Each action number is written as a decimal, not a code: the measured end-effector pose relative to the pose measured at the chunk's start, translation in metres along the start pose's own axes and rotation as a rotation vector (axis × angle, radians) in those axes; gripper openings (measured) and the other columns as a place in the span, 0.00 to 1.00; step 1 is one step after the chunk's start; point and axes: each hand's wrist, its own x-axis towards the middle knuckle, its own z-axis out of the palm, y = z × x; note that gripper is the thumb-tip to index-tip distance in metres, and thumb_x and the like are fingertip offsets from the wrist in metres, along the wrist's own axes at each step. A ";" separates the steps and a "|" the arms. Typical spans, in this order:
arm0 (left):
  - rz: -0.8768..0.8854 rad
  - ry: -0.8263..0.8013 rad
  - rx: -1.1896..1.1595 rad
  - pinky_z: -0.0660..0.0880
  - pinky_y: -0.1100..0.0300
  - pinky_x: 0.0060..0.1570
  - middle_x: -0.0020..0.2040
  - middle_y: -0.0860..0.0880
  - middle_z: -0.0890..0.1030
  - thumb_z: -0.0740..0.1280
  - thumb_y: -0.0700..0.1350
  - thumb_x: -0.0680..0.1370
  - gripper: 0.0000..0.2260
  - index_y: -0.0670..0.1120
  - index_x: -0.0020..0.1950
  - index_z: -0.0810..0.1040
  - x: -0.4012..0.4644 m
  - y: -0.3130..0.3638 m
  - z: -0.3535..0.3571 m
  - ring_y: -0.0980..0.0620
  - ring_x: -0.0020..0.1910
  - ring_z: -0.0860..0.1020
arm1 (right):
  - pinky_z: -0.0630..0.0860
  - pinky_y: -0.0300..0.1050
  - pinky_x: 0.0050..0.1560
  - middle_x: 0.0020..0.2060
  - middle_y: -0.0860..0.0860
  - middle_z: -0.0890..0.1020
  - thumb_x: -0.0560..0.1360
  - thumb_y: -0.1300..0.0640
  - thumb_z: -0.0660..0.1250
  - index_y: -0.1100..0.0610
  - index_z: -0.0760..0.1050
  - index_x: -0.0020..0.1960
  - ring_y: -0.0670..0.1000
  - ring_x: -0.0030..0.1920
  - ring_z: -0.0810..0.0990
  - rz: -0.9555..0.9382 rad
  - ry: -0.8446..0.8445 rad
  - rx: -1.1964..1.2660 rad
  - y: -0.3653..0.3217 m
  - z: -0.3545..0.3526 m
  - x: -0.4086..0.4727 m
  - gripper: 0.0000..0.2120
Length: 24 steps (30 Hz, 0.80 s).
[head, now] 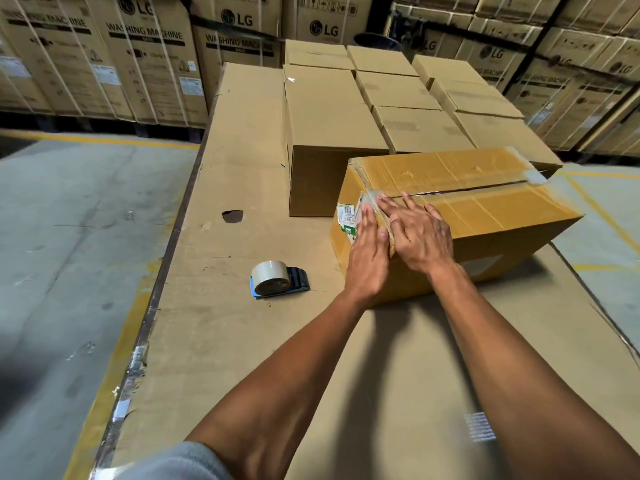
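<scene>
Both hands [394, 237] flat – box [485, 209] corner beneath.

1. Even, fairly bright light is given from overhead, slightly left.
2. Soft shadows are cast rightward onto the cardboard surface [214, 323] beside the box [502, 216].
3. Edges are bowed; the lower-left corner is blurred.

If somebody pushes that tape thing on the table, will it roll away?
Probably not. The tape dispenser lies on its side on the cardboard tabletop, so it would likely slide, not roll. It looks small, so probably light to lift.
</scene>
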 end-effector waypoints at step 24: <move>-0.113 0.029 -0.094 0.47 0.51 0.87 0.89 0.56 0.46 0.40 0.63 0.89 0.29 0.54 0.90 0.47 0.024 0.025 -0.010 0.59 0.87 0.44 | 0.36 0.63 0.83 0.85 0.42 0.42 0.82 0.43 0.38 0.45 0.37 0.86 0.49 0.84 0.35 -0.143 -0.202 -0.159 0.008 -0.003 0.019 0.33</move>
